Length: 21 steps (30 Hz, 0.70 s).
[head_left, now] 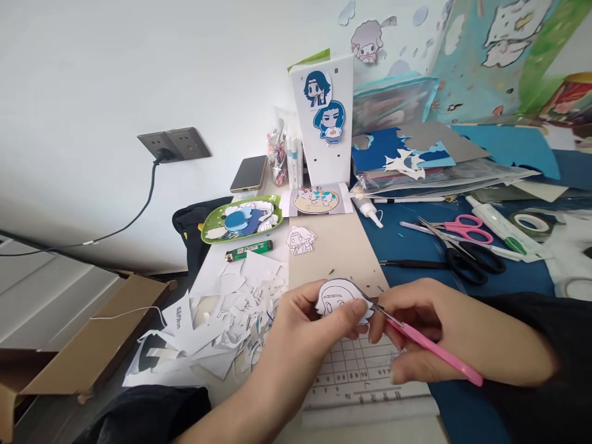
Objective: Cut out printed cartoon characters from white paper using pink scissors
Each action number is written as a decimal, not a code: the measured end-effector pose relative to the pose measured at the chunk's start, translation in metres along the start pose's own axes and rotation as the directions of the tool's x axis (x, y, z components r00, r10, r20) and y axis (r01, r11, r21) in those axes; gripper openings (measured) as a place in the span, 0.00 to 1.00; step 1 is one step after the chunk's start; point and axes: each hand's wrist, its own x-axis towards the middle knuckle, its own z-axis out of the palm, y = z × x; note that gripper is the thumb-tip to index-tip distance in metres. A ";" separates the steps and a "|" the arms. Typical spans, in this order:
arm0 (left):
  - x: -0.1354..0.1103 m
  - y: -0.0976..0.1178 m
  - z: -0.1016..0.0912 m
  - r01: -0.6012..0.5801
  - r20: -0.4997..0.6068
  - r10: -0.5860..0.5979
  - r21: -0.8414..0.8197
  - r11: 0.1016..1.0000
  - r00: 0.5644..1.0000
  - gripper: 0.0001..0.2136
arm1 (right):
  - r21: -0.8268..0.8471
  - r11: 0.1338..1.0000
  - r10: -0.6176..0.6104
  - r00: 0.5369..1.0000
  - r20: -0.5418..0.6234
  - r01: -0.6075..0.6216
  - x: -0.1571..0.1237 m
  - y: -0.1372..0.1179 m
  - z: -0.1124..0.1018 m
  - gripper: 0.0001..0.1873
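Note:
My left hand point(319, 320) pinches a paper cutout of a cartoon head point(340, 295), its thumb lying across the lower part of the drawing. Dark material shows along the cutout's upper edge. In my right hand point(420, 327) is a pair of pink-handled scissors point(430, 350), its short blades touching the cutout's right edge. Below both hands lies a sheet printed with a grid point(356, 370). Just beyond them, a second cartoon cutout point(301, 240) rests on the beige board point(333, 259).
Paper scraps point(231, 327) pile up on the left, beside a green lighter point(250, 250) and a green tray point(210, 231) of cut pieces. To the right lie black scissors point(472, 259), other pink scissors point(469, 228) and a glue bottle point(369, 211). A white stand point(326, 160) rises behind.

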 end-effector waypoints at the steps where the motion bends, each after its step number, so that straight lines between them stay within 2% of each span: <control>1: 0.001 0.000 0.000 0.000 0.009 0.000 0.008 1.000 1.000 0.12 | 0.007 1.000 0.003 1.000 0.013 -0.003 0.000 0.001 -0.002 0.19; 8: 0.000 0.002 0.000 -0.030 0.047 0.030 -0.005 1.000 0.998 0.10 | 0.081 0.994 -0.072 0.995 0.066 0.067 0.001 0.003 -0.007 0.18; 11: -0.002 0.002 0.000 -0.026 0.042 0.028 -0.033 0.999 0.999 0.10 | 0.079 0.996 -0.048 0.998 0.037 0.045 0.001 0.003 -0.007 0.18; 16: 0.000 0.001 -0.001 0.048 0.032 -0.046 -0.074 0.996 0.998 0.08 | 0.008 1.000 -0.007 1.000 -0.007 0.007 0.003 0.006 -0.010 0.21; 18: 0.001 0.001 -0.002 0.057 0.038 -0.054 -0.077 0.995 0.998 0.08 | 0.021 1.000 -0.017 0.999 0.042 0.016 0.003 0.007 -0.011 0.20; 21: 0.001 0.001 -0.003 0.049 0.047 -0.045 -0.078 0.996 0.998 0.08 | 0.103 0.993 -0.062 0.992 0.112 0.051 0.003 0.006 -0.013 0.13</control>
